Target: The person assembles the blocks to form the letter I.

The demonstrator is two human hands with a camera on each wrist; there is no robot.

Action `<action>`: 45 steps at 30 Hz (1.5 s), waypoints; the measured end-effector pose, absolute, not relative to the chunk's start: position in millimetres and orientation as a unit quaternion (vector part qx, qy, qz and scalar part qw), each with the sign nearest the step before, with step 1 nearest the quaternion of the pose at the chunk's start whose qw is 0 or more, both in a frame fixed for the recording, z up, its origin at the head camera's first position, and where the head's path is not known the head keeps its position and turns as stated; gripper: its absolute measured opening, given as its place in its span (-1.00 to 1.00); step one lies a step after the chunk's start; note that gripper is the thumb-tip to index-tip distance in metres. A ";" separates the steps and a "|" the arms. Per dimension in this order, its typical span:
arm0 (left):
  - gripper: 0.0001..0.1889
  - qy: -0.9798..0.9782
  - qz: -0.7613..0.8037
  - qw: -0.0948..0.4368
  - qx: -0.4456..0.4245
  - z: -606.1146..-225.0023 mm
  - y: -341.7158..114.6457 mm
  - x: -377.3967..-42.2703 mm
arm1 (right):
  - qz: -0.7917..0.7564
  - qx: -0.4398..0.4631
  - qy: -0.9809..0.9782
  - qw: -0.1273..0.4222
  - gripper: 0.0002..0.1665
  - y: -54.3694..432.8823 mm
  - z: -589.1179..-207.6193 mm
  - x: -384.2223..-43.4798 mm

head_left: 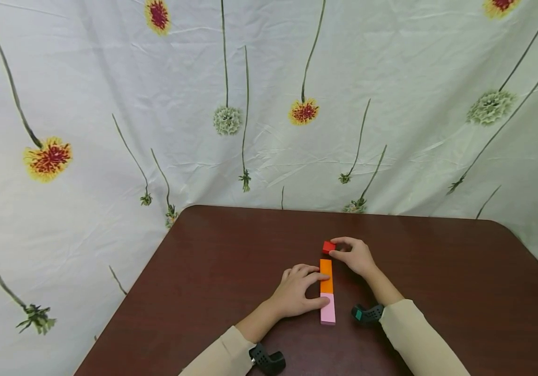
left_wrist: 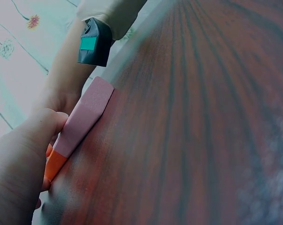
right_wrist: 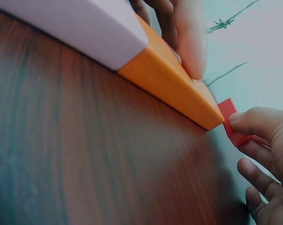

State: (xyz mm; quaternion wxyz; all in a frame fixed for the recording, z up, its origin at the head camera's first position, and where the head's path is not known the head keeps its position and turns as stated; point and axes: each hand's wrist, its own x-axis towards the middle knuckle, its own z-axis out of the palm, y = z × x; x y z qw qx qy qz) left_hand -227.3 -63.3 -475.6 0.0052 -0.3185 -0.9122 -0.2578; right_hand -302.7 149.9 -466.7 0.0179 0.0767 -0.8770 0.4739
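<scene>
An orange block [head_left: 325, 267] and a pink block [head_left: 327, 313] lie end to end on the table, the pink one nearer to me. My left hand [head_left: 297, 292] comes at them from the left, its thumb touching the pink block and a fingertip resting on the orange one. Just past the orange block's far end is a small red block [head_left: 328, 247]. My right hand [head_left: 354, 256] pinches it between thumb and fingers, as the right wrist view also shows. In the left wrist view, the pink block [left_wrist: 87, 112] hides much of my left fingers.
The dark brown wooden table [head_left: 231, 245] has its far edge behind the red block. A pale cloth with printed flowers [head_left: 269, 151] hangs beyond it. Black wrist devices [head_left: 367, 314] sit at both of my cuffs.
</scene>
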 end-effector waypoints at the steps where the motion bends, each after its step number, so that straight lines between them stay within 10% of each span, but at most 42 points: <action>1: -0.44 -0.912 -0.258 0.004 -0.318 -475.7 -63.5 -227.3 | 0.473 0.077 -0.878 0.017 -0.61 149.5 -466.9 -302.5; 45: -0.44 -0.911 -0.254 0.015 -0.324 -477.8 -64.2 -228.0 | 0.461 0.081 -0.884 0.013 -0.65 145.0 -472.8 -303.5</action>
